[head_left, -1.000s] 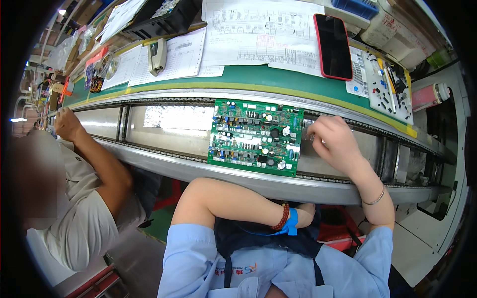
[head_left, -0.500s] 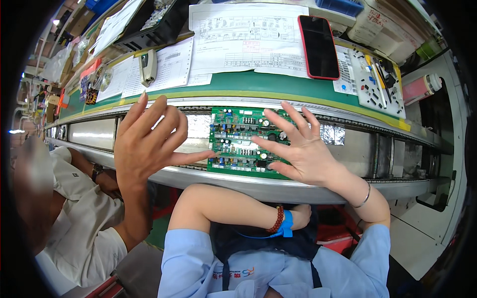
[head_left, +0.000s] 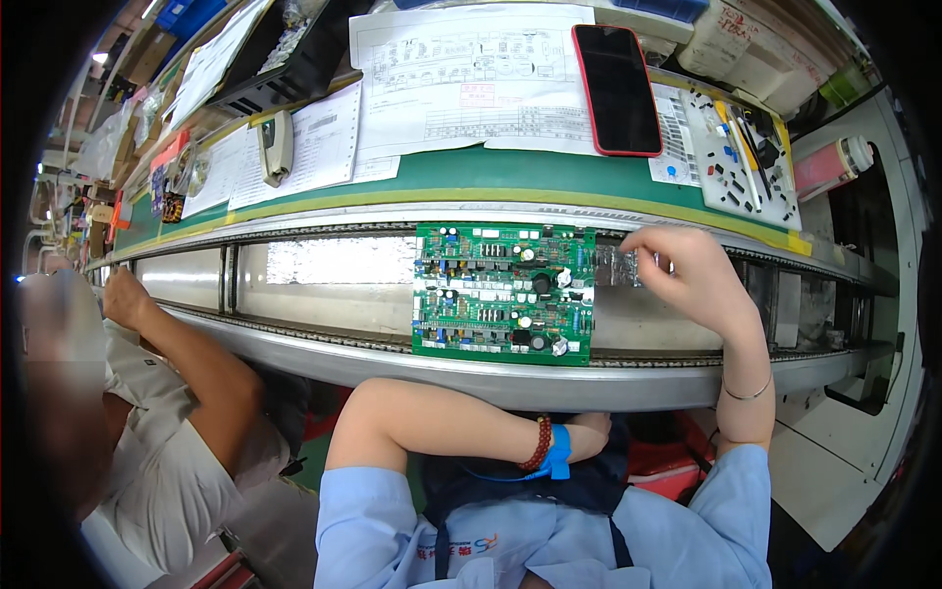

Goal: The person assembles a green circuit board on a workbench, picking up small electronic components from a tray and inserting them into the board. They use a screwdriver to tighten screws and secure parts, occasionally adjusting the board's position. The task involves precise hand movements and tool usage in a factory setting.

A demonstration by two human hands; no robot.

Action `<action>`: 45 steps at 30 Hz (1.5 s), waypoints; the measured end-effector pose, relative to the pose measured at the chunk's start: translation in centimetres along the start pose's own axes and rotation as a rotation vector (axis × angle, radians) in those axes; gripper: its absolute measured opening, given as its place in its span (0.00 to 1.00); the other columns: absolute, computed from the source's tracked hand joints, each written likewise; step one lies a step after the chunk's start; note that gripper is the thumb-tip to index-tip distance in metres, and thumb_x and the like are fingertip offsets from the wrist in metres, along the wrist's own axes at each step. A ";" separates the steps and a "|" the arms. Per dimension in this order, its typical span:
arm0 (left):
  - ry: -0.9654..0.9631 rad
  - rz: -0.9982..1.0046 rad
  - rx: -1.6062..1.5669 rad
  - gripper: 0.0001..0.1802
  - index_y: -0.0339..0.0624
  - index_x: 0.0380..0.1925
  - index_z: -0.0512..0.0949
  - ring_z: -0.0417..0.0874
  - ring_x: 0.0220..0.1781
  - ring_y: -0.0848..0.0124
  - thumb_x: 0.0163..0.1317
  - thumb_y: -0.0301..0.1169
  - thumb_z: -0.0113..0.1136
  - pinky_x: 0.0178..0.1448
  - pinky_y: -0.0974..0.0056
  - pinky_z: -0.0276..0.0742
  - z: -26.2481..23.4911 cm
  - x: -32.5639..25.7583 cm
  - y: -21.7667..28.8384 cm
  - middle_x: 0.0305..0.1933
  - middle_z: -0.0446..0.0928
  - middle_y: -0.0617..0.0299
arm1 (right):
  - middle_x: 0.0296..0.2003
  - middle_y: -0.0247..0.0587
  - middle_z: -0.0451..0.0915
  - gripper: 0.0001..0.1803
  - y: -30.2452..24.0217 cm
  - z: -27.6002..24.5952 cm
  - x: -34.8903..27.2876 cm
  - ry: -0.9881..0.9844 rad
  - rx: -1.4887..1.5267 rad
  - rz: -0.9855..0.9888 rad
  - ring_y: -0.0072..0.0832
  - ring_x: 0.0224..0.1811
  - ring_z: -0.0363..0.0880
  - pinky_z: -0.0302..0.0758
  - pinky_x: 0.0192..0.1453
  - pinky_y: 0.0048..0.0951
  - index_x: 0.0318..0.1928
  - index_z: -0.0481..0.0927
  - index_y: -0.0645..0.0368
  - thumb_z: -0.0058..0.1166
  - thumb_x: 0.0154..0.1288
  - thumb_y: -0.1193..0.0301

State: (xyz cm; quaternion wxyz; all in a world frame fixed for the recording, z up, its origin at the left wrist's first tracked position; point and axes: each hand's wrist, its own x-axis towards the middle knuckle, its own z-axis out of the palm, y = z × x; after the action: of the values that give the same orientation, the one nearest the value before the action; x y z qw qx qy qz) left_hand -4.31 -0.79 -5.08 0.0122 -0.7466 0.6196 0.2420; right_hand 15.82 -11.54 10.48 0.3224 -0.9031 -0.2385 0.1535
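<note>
Across the conveyor track in front of the person lies a green circuit board (head_left: 503,293), flat and component side up, bridging the two steel rails, its near edge on the front rail (head_left: 471,378) and its far edge up against the back one. The right hand (head_left: 692,278) is just beside the board's far right corner, fingers (head_left: 650,243) curled and pinched around what looks like a small clear or silvery piece (head_left: 616,265); what it is cannot be made out. The left hand (head_left: 587,434) is tucked below the front rail against the person's body, wearing a blue wrist strap (head_left: 559,452) and a bead bracelet; whether it holds anything cannot be told.

By its look the board is light and stiff but fragile: the capacitors, coils and pins standing on its face would bend or snap under pressure. The bare edges, at two opposite sides, seem the safest grip, keeping clear of the populated face.

On the green worktop (head_left: 491,172) beyond the track lie printed sheets (head_left: 461,79), a red-cased phone (head_left: 618,88) and, toward the right corner, a white parts tray (head_left: 736,157). A co-worker's arm (head_left: 186,358) rests at the left along the front rail.
</note>
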 end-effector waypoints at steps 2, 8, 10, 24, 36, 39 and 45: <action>0.012 -0.012 -0.016 0.13 0.45 0.35 0.84 0.77 0.51 0.58 0.57 0.34 0.52 0.58 0.52 0.68 0.3 0.1 0.3 0.43 0.79 0.57 | 0.26 0.49 0.79 0.10 0.2 0.1 -0.2 -0.080 -0.032 -0.059 0.37 0.26 0.78 0.73 0.32 0.33 0.36 0.80 0.64 0.49 0.56 0.74; -0.027 -0.028 -0.005 0.13 0.44 0.35 0.84 0.77 0.51 0.58 0.57 0.34 0.52 0.59 0.52 0.68 0.1 0.1 0.4 0.44 0.79 0.57 | 0.29 0.51 0.80 0.11 0.8 1.3 0.1 -0.207 -0.023 -0.177 0.44 0.30 0.79 0.75 0.36 0.37 0.35 0.80 0.66 0.48 0.53 0.75; 0.011 -0.034 0.015 0.13 0.44 0.35 0.84 0.77 0.51 0.58 0.57 0.34 0.52 0.59 0.51 0.68 0.4 0.0 0.5 0.44 0.79 0.57 | 0.29 0.52 0.79 0.10 0.9 1.5 0.2 -0.207 -0.025 -0.179 0.44 0.29 0.79 0.75 0.36 0.37 0.34 0.80 0.66 0.48 0.53 0.75; 0.132 -0.069 0.068 0.13 0.43 0.36 0.84 0.77 0.50 0.58 0.57 0.34 0.51 0.59 0.51 0.68 1.5 0.4 1.0 0.43 0.79 0.56 | 0.28 0.53 0.78 0.08 1.1 3.5 0.8 -0.168 0.126 -0.268 0.46 0.31 0.78 0.74 0.37 0.40 0.34 0.78 0.66 0.49 0.55 0.76; 0.133 -0.075 0.082 0.14 0.41 0.36 0.83 0.77 0.50 0.57 0.57 0.34 0.51 0.57 0.50 0.68 2.1 1.0 1.0 0.43 0.79 0.55 | 0.29 0.51 0.79 0.08 1.0 3.4 0.9 -0.178 0.115 -0.266 0.45 0.33 0.78 0.74 0.40 0.40 0.34 0.78 0.65 0.49 0.55 0.76; 0.141 -0.081 0.100 0.14 0.41 0.36 0.83 0.77 0.49 0.57 0.57 0.33 0.51 0.57 0.50 0.68 2.3 1.0 1.1 0.43 0.79 0.54 | 0.29 0.51 0.79 0.08 0.9 3.4 1.0 -0.182 0.109 -0.270 0.45 0.33 0.78 0.74 0.40 0.40 0.34 0.78 0.65 0.49 0.55 0.76; 0.147 -0.079 0.144 0.15 0.40 0.36 0.83 0.77 0.49 0.56 0.57 0.33 0.50 0.56 0.50 0.69 2.8 1.3 1.4 0.43 0.80 0.53 | 0.29 0.51 0.78 0.08 1.0 3.4 1.0 -0.181 0.105 -0.277 0.45 0.34 0.78 0.74 0.39 0.40 0.34 0.78 0.66 0.49 0.55 0.77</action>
State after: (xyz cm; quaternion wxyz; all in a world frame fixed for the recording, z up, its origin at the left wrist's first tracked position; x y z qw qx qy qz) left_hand -6.43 -1.38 -7.67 0.0296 -0.7834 0.6046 0.1407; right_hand 15.48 -9.96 7.19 0.3643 -0.8261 -0.3803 0.2005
